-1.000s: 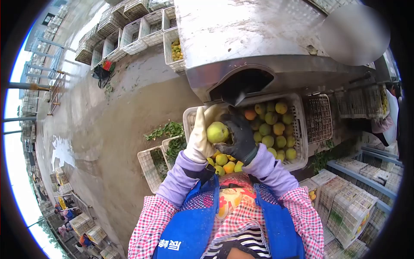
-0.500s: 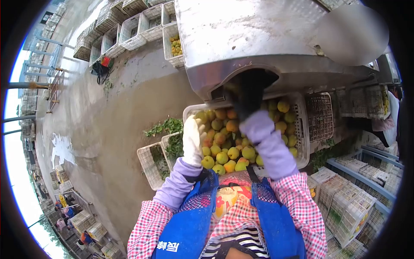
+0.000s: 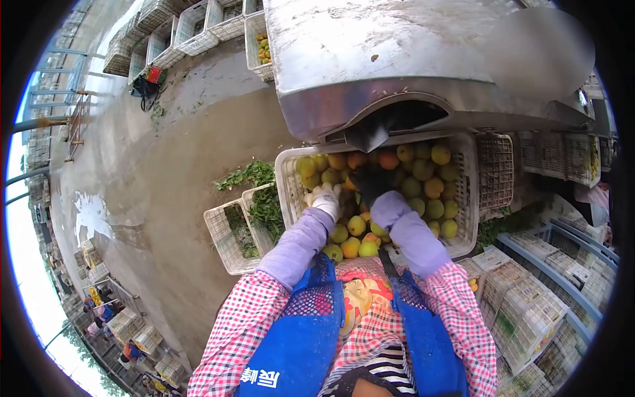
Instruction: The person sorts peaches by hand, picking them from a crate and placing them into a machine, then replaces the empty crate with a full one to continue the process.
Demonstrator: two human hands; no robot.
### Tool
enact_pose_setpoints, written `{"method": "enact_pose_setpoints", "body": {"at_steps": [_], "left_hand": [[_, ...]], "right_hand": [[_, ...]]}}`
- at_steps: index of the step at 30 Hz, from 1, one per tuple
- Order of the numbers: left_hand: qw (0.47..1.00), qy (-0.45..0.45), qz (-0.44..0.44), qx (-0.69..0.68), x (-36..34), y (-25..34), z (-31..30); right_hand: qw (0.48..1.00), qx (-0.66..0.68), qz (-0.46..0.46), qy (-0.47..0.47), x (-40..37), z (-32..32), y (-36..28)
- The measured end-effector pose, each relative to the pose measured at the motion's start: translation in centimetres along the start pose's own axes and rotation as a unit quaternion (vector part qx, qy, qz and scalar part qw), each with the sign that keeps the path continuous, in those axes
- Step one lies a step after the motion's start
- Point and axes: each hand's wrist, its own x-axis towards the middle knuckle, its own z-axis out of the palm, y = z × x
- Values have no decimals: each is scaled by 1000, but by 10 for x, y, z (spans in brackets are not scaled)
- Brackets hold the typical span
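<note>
A large white plastic crate full of round yellow-green and orange-blushed fruit stands in front of my body. My left hand, in a white glove, is down among the fruit at the crate's left side. Its fingers look bent around a round fruit, partly out of sight. To its right, my right hand, in a black glove, reaches into the fruit near the middle. Its fingers are dark and hidden between the fruit, so I cannot see what they hold.
A metal machine with a chute opening stands just beyond the crate. Small white crates with green leaves are at the left, a brown crate at the right. Stacked crates stand lower right, and more crates line the back left.
My right hand has come out of the machine's opening down into the fruit. My left hand has moved right from the crate's left rim into the fruit.
</note>
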Motion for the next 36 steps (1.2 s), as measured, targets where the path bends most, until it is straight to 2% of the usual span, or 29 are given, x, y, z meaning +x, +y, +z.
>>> {"method": "enact_pose_setpoints", "body": {"at_steps": [3,6,8,9,11,13,14,17,18,21,22,24,27,29,30,33,34,35,36], "left_hand": [[999,-35,23,-16,-5,-24,-17],[995,-37,29,-91,-3,-32,-25],[996,3,10,-83,-10,-23,-13],[997,20,1,-78,-11,-20,-7],[998,16,16,-61,-9,-24,0],[997,-16,33,-67,-9,-26,-19],[994,-21,29,-108,-2,-27,-15],[992,12,61,-108,-13,-22,-1],[996,7,57,-66,-22,-17,-9],[997,-29,62,-47,-23,-20,-20],[994,-56,32,-92,-30,-19,-32],[995,-15,59,-83,-20,-25,-11],[992,33,83,-83,-24,-28,8],[986,79,115,-89,-18,-33,15],[988,45,92,-115,-20,-31,12],[970,97,47,-217,-29,-27,0],[934,162,45,-316,-19,-30,11],[839,98,39,-534,-65,-12,-41],[797,92,74,-593,-70,-19,-46]], "right_hand": [[968,111,83,-210,22,-23,-4],[971,173,116,-118,2,-36,-5],[932,329,146,-44,-22,-4,8],[901,404,160,-7,-30,-1,7],[754,616,226,-26,-46,-22,4],[674,703,226,-10,-52,-56,-2],[687,699,198,9,-53,-66,-6],[716,686,116,59,-61,-90,-27],[726,677,88,76,-62,-103,-32],[689,706,96,135,-58,-146,-52],[692,702,94,141,-57,-155,-53],[695,696,99,149,-60,-165,-55],[574,807,138,17,-65,-145,-38],[530,842,101,8,-67,-144,-37],[505,859,85,4,-70,-145,-40],[471,880,59,37,-77,-158,-44],[508,855,93,46,-78,-162,-46],[543,828,128,57,-79,-166,-47],[571,804,139,94,-78,-167,-50]]}}
